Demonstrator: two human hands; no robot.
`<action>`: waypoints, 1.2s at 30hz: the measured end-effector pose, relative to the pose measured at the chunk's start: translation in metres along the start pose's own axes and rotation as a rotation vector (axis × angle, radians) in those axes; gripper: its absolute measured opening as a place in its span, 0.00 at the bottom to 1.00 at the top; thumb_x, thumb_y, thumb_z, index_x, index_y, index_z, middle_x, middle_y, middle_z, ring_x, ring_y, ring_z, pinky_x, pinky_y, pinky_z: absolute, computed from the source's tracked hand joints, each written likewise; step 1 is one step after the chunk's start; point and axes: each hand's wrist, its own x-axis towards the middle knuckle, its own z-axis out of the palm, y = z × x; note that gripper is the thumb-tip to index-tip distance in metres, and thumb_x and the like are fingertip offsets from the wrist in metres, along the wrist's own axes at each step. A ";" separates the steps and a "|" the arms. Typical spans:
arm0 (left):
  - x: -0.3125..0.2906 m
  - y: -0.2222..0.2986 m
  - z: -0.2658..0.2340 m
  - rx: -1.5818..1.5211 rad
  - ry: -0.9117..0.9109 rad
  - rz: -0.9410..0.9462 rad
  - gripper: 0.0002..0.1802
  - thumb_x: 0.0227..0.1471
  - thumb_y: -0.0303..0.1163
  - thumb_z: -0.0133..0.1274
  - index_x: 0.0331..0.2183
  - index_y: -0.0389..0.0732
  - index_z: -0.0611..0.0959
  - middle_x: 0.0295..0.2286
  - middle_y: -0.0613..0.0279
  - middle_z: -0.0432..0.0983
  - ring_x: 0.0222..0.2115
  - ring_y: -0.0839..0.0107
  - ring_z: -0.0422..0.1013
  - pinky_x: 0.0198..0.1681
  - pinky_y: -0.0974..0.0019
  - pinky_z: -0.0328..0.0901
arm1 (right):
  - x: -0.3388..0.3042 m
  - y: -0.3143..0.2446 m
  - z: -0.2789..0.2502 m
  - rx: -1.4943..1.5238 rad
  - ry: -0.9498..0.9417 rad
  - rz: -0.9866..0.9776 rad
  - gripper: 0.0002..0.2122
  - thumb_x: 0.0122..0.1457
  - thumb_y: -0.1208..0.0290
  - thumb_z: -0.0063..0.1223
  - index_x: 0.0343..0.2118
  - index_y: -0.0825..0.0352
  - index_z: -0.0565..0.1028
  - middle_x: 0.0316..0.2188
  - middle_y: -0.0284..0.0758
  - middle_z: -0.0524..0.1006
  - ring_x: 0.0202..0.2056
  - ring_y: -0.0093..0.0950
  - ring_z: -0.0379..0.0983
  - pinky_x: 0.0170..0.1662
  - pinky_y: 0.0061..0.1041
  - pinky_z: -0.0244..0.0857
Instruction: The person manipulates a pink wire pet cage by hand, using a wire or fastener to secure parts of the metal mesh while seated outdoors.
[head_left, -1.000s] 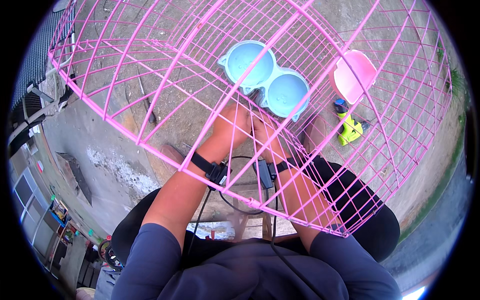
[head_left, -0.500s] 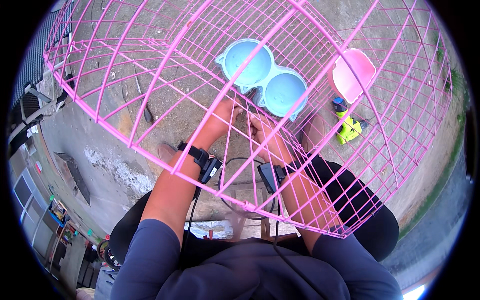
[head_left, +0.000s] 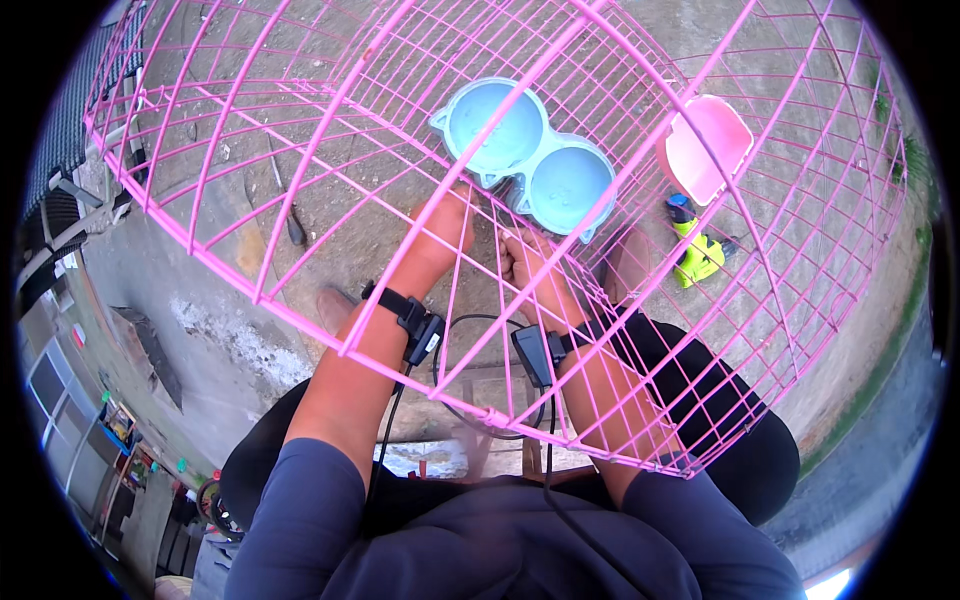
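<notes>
A large pink wire cage (head_left: 493,416) spans the view above my lap. A light blue double bowl (head_left: 490,125) sits behind the wires, close to my fingers. My left hand (head_left: 443,238) is at the cage's inner lower edge, beside the bowl, its fingers curled in and partly covered by a thick pink wire. Just right of it, my right hand (head_left: 528,262) has its fingers bent and pressed together against the cage wires. Whatever lies between the fingers of either hand is too small or hidden to make out. Both wrists wear black strapped devices with cables.
A pink scoop-shaped tray (head_left: 712,150) shows through the wires at right. Below it lies a bright yellow-green item with a blue end (head_left: 698,262) on the dirt ground. A dark-ended rod (head_left: 296,228) lies at left. A black woven chair (head_left: 70,110) stands at far left.
My left hand has turned and shifted slightly, with its fingers now less visible. My right hand has barely moved. The cage has shifted slightly at its left side; bowl and tray stay put.
</notes>
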 end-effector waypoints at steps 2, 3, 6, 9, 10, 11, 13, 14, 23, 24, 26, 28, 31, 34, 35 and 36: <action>-0.002 -0.005 0.007 -0.060 -0.030 -0.031 0.07 0.47 0.30 0.49 0.29 0.41 0.80 0.25 0.46 0.75 0.27 0.48 0.72 0.29 0.52 0.67 | -0.003 0.001 -0.002 0.114 0.026 0.026 0.04 0.57 0.73 0.53 0.26 0.64 0.74 0.16 0.26 0.69 0.16 0.17 0.61 0.18 0.16 0.54; 0.000 -0.004 0.008 -0.090 -0.048 -0.044 0.06 0.47 0.31 0.50 0.28 0.40 0.80 0.25 0.46 0.75 0.27 0.48 0.72 0.29 0.53 0.67 | -0.002 0.002 -0.004 0.125 -0.005 0.045 0.04 0.57 0.73 0.53 0.27 0.64 0.74 0.16 0.26 0.69 0.16 0.17 0.61 0.18 0.16 0.54; -0.008 0.004 0.018 -0.276 -0.300 -0.105 0.05 0.47 0.26 0.50 0.24 0.36 0.78 0.20 0.49 0.74 0.22 0.59 0.72 0.25 0.60 0.66 | -0.004 0.000 -0.004 0.127 -0.103 0.106 0.04 0.58 0.70 0.53 0.28 0.64 0.75 0.17 0.27 0.70 0.16 0.16 0.61 0.18 0.15 0.54; -0.012 0.006 0.018 -0.742 -0.560 -0.288 0.06 0.50 0.24 0.46 0.26 0.33 0.77 0.20 0.59 0.73 0.20 0.71 0.68 0.22 0.67 0.64 | -0.007 -0.006 -0.003 0.104 -0.127 0.128 0.05 0.58 0.69 0.52 0.29 0.65 0.74 0.17 0.27 0.70 0.16 0.17 0.62 0.18 0.15 0.55; -0.012 0.018 0.004 -0.917 -0.627 -0.383 0.06 0.50 0.25 0.46 0.27 0.33 0.77 0.20 0.61 0.73 0.20 0.72 0.68 0.22 0.68 0.64 | -0.006 -0.005 -0.006 0.108 -0.115 0.125 0.06 0.59 0.69 0.52 0.29 0.65 0.74 0.17 0.27 0.70 0.16 0.17 0.62 0.18 0.15 0.55; -0.012 0.027 -0.006 -1.091 -0.692 -0.481 0.07 0.51 0.25 0.46 0.27 0.33 0.77 0.21 0.62 0.73 0.20 0.73 0.68 0.22 0.68 0.64 | -0.005 -0.005 -0.010 0.110 -0.103 0.121 0.06 0.59 0.69 0.51 0.29 0.65 0.74 0.17 0.27 0.70 0.16 0.17 0.63 0.18 0.14 0.55; -0.017 0.025 -0.008 -1.052 -0.657 -0.407 0.07 0.53 0.27 0.47 0.31 0.34 0.77 0.22 0.64 0.74 0.20 0.75 0.67 0.22 0.71 0.64 | -0.007 -0.004 -0.011 0.114 -0.106 0.121 0.07 0.59 0.68 0.51 0.29 0.65 0.74 0.17 0.27 0.70 0.16 0.17 0.64 0.18 0.14 0.56; -0.019 0.020 0.001 -1.031 -0.620 -0.449 0.07 0.53 0.28 0.48 0.32 0.34 0.77 0.22 0.64 0.74 0.20 0.75 0.67 0.22 0.72 0.64 | -0.007 -0.004 -0.011 0.114 -0.105 0.121 0.07 0.59 0.68 0.50 0.30 0.66 0.74 0.18 0.27 0.70 0.16 0.17 0.64 0.18 0.14 0.56; -0.052 0.020 0.011 -1.261 -0.436 -0.521 0.10 0.57 0.34 0.49 0.31 0.36 0.77 0.22 0.66 0.73 0.20 0.79 0.68 0.24 0.77 0.63 | -0.017 0.015 -0.021 0.228 -0.046 0.129 0.08 0.61 0.66 0.48 0.29 0.65 0.73 0.18 0.29 0.71 0.18 0.19 0.68 0.19 0.16 0.61; -0.050 0.032 0.011 -1.330 -0.444 -0.534 0.09 0.58 0.33 0.48 0.30 0.39 0.77 0.22 0.67 0.73 0.21 0.79 0.67 0.26 0.78 0.63 | -0.016 0.017 -0.023 0.267 -0.045 0.111 0.08 0.61 0.66 0.48 0.29 0.65 0.73 0.18 0.29 0.72 0.17 0.20 0.68 0.20 0.17 0.62; -0.047 0.049 0.007 -1.246 -0.453 -0.578 0.09 0.58 0.33 0.48 0.30 0.39 0.77 0.22 0.67 0.73 0.21 0.80 0.67 0.25 0.78 0.61 | -0.013 0.020 -0.035 0.297 -0.053 0.061 0.09 0.62 0.65 0.46 0.30 0.64 0.73 0.19 0.31 0.74 0.17 0.21 0.69 0.21 0.18 0.64; -0.050 0.056 0.002 -1.224 -0.448 -0.606 0.08 0.57 0.34 0.49 0.30 0.40 0.78 0.23 0.67 0.74 0.21 0.80 0.67 0.23 0.79 0.59 | -0.022 0.007 -0.027 0.313 0.012 0.061 0.09 0.62 0.64 0.46 0.30 0.64 0.73 0.19 0.31 0.74 0.17 0.21 0.69 0.21 0.18 0.64; -0.050 0.085 -0.008 -1.429 -0.335 -0.721 0.08 0.57 0.34 0.49 0.32 0.39 0.77 0.24 0.68 0.74 0.21 0.80 0.67 0.22 0.79 0.58 | -0.026 -0.002 -0.032 0.325 -0.064 0.025 0.11 0.63 0.62 0.44 0.31 0.63 0.72 0.20 0.29 0.73 0.18 0.19 0.67 0.22 0.17 0.62; -0.049 0.085 -0.008 -1.530 -0.338 -0.704 0.08 0.56 0.33 0.50 0.35 0.38 0.76 0.23 0.66 0.73 0.20 0.79 0.66 0.20 0.79 0.58 | -0.023 0.002 -0.029 0.353 -0.142 0.015 0.12 0.64 0.60 0.42 0.31 0.63 0.70 0.21 0.27 0.72 0.20 0.16 0.65 0.24 0.13 0.62; -0.049 0.082 -0.005 -1.586 -0.329 -0.698 0.08 0.56 0.33 0.50 0.35 0.38 0.76 0.23 0.66 0.73 0.20 0.78 0.66 0.20 0.79 0.58 | -0.027 -0.001 -0.024 0.386 -0.133 0.031 0.12 0.64 0.60 0.43 0.31 0.63 0.70 0.21 0.27 0.72 0.20 0.16 0.65 0.24 0.13 0.62; -0.046 0.082 -0.003 -1.586 -0.333 -0.689 0.07 0.56 0.33 0.50 0.33 0.39 0.75 0.22 0.66 0.71 0.19 0.78 0.66 0.19 0.79 0.59 | -0.032 -0.007 -0.021 0.420 -0.120 0.041 0.12 0.64 0.59 0.44 0.31 0.63 0.70 0.20 0.27 0.71 0.20 0.16 0.65 0.24 0.13 0.62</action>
